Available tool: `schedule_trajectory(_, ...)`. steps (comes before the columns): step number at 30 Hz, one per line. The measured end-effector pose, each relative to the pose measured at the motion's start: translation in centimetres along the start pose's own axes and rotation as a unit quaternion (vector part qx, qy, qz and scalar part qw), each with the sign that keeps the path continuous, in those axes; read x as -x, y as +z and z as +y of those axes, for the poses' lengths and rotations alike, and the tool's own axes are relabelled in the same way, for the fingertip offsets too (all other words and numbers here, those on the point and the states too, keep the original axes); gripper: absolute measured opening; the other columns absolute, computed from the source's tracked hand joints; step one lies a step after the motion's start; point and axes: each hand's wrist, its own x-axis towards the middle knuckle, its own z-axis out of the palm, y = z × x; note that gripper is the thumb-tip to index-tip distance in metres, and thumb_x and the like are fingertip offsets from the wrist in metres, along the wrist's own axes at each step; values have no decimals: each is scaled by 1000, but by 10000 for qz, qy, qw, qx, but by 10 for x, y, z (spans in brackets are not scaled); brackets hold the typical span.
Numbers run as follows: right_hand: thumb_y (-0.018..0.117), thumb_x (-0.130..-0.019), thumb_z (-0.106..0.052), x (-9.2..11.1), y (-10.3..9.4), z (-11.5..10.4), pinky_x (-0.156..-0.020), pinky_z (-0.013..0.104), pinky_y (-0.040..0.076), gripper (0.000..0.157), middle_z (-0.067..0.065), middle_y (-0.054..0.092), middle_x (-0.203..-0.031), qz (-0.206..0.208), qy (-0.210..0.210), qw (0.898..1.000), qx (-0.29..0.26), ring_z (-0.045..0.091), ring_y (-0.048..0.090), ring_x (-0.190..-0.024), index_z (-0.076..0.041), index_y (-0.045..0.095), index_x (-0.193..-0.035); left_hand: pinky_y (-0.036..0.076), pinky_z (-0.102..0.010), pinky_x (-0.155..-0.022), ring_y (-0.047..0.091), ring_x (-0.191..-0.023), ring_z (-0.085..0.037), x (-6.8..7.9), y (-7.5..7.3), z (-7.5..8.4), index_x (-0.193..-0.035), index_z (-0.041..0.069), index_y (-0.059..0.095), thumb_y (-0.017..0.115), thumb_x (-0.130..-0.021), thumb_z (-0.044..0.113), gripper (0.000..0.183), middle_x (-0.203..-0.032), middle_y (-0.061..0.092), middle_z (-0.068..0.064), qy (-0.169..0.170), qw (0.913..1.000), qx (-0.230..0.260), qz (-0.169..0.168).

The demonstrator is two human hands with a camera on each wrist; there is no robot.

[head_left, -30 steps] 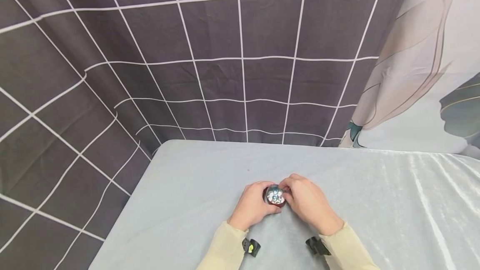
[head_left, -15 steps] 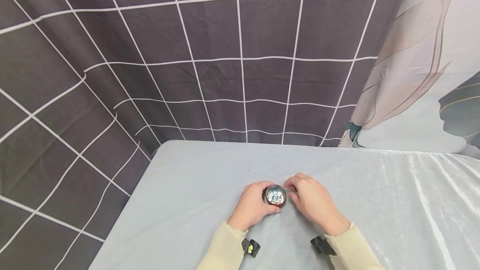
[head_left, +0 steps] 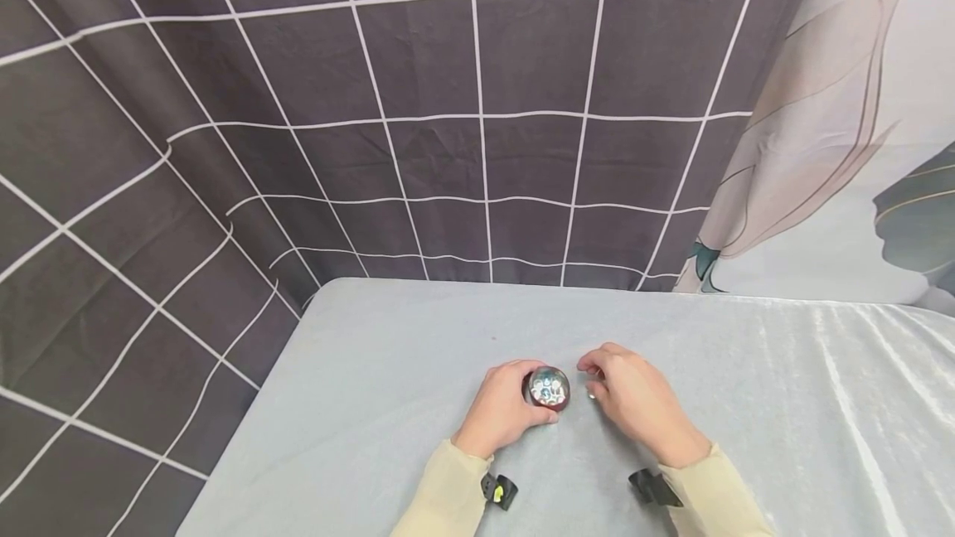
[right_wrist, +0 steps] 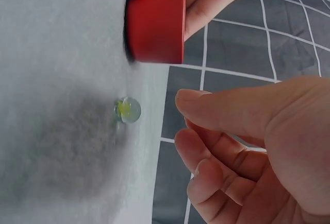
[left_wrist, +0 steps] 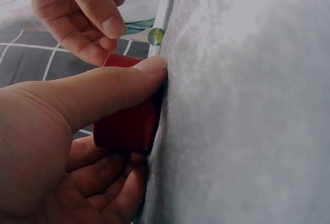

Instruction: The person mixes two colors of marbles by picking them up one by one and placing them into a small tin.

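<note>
My left hand [head_left: 501,406] holds a small red cup [right_wrist: 157,26] upright on the cloth, thumb on one side and fingers round the other. Shiny clear marbles [head_left: 549,392] fill its round opening in the head view. To the right of the cup, a single clear glass marble [right_wrist: 129,109] with a yellow-green core lies on the cloth. Over that marble hovers my right hand [head_left: 634,396], its fingers loosely bent and the thumb apart from them. Nothing sits between those fingertips in the right wrist view. The left wrist view also shows the marble [left_wrist: 157,36] beyond the cup.
A pale grey velvety cloth [head_left: 388,371] covers the table. Behind and to the left hangs a dark curtain [head_left: 433,156] with white grid lines. A light curtain with a leaf print [head_left: 821,147] hangs at the right. Black bands sit on both wrists.
My right hand has moved from the cup's rim to the right, away from it. A marble now shows on the cloth under its fingertips. The left hand and cup have stayed put.
</note>
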Motion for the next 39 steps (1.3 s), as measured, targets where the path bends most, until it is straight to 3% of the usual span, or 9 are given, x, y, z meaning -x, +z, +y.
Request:
schedule_trajectory(14, 70, -73, 10, 4, -6, 10, -69, 39, 56, 26, -1, 65, -85, -48, 84, 10000, 12, 14, 62, -76, -6, 74, -93, 50, -35, -99, 64, -109, -18, 0, 0, 1, -119, 11, 70, 93, -68, 21, 57, -115, 72, -1, -23, 10000, -41, -18)
schedule_trajectory(39, 78, -73, 4, 9, -1, 10, -76, 42, 56, 23, -1, 65, -86, -287, 124, 9995, -18, 17, 64, -80, -8, 73, -92, 51, -34, -98, 65, -108, -18, 0, 0, 0, -119, 11, 71, 93, -68, 20, 57, -114, 72, 0, 20, 10000, -19, 10)
